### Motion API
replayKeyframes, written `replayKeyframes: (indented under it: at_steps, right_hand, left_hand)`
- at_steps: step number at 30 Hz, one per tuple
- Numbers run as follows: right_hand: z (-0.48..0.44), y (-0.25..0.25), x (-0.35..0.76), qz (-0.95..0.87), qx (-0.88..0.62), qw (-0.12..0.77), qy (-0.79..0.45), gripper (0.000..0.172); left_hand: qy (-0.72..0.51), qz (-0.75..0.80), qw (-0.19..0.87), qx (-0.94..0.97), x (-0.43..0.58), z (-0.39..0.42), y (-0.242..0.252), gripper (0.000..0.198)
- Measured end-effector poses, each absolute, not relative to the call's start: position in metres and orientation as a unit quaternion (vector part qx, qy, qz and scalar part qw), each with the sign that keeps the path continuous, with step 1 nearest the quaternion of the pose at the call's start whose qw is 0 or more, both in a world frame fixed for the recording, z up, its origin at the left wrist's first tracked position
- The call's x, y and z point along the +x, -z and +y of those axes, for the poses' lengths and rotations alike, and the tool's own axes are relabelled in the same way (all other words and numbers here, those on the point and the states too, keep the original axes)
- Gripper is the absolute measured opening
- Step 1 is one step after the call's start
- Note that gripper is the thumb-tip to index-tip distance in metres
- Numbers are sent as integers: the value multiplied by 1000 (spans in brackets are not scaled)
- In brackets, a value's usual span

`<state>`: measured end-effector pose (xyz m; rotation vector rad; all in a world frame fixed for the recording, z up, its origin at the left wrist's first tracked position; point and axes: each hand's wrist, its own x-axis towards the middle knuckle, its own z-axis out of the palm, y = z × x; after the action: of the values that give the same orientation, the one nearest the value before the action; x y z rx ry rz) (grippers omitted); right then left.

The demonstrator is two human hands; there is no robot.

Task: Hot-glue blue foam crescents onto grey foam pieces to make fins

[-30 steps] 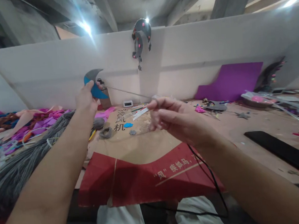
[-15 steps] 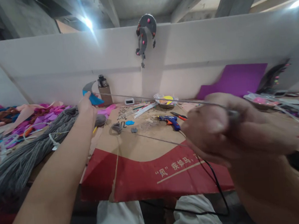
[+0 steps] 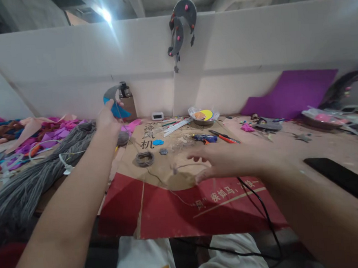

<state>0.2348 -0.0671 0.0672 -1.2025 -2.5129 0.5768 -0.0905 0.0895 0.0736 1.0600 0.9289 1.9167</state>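
My left hand (image 3: pixel 108 117) pinches a crescent moon shape (image 3: pixel 120 110), blue below and grey at its upper part, held up at the left. From it a grey yarn strand (image 3: pixel 123 122) hangs slack. My right hand (image 3: pixel 219 160) is open above the cardboard (image 3: pixel 172 210), fingers apart and pointing left. Near its fingertips is a blurred stretch of grey yarn; I cannot tell whether they touch it. A small coil of grey yarn (image 3: pixel 144 159) lies on the cardboard, beside a blue cloud cutout (image 3: pixel 158 142) and a small grey piece (image 3: pixel 163 152).
Behind my right hand lie a blue glue gun (image 3: pixel 204 138) and an orange-and-black tool (image 3: pixel 225 137). A grey yarn bundle (image 3: pixel 46 167) spreads at the left. A black phone (image 3: pixel 344 179) rests at the right. Purple sheet (image 3: pixel 292 93) and a bowl (image 3: pixel 205 121) stand at the back.
My right hand has opened and moved left, away from the camera. The yarn it held taut from the crescent now hangs loose. My left hand keeps hold of the crescent.
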Motion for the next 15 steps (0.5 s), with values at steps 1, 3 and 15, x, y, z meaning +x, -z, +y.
replayKeyframes:
  at_steps: [1,3,15]
  right_hand:
    - [-64,-63,228,-875,-436,107,-180,38]
    - [-57,-57,216,-871,-464,84,-139,33]
    - [-26,-24,151,-611,-283,477,-565,47]
  left_hand:
    - [-766,353,372,389,-85,86,-75,11]
    - [-764,346,385,386,-71,75,-78,5]
    - [-613,313,457,563,19,9,-61,19]
